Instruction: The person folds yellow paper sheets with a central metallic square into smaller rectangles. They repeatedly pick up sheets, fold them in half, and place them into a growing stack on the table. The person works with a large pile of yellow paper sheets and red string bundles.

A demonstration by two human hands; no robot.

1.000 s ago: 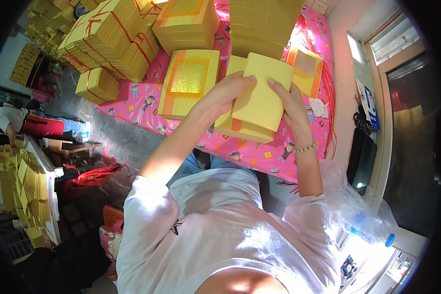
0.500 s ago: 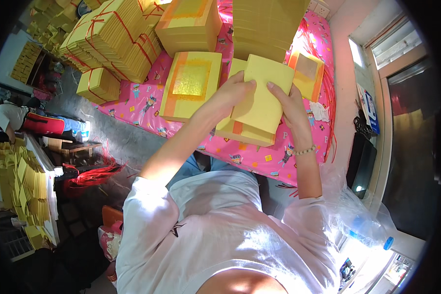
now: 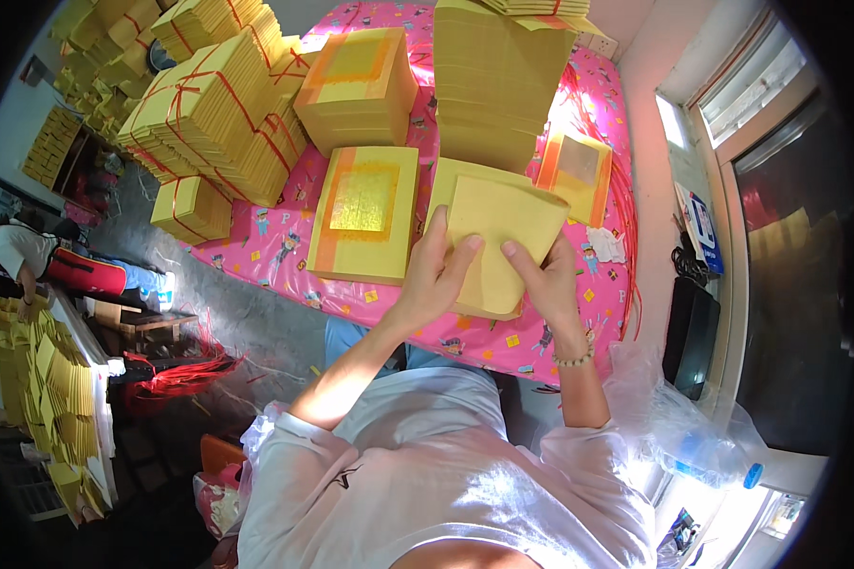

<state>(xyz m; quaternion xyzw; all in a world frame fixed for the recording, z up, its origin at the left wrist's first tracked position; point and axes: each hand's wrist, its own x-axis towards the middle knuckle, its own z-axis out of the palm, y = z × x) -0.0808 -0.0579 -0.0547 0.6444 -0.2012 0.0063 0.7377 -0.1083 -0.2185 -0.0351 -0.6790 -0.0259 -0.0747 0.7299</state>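
Between my two hands is a sheaf of plain yellow joss paper (image 3: 503,213), its upper right corner curling. My left hand (image 3: 436,277) grips its left side, thumb on the top face and fingers along the edge. My right hand (image 3: 552,283) closes on the right side, thumb likewise on top and other fingers hidden beneath. Under the sheaf lies another yellow paper stack (image 3: 442,176), mostly covered. Left of it sits a stack with a gold foil square and orange bands (image 3: 319,211). A tall plain yellow stack (image 3: 493,95) rises just behind.
A pink patterned cloth (image 3: 280,248) covers the table. Bundles tied with red strips (image 3: 194,104) and a thick foil-topped stack (image 3: 356,109) stand left. Another foil-topped stack (image 3: 577,171), crumpled tissue (image 3: 605,245) and red strips (image 3: 621,199) lie right. A co-worker (image 3: 76,256) bends at far left.
Both hands have come nearer my body with the sheaf. Its flat top has become bent at the upper right corner. My left fingers now point more upward along its edge.
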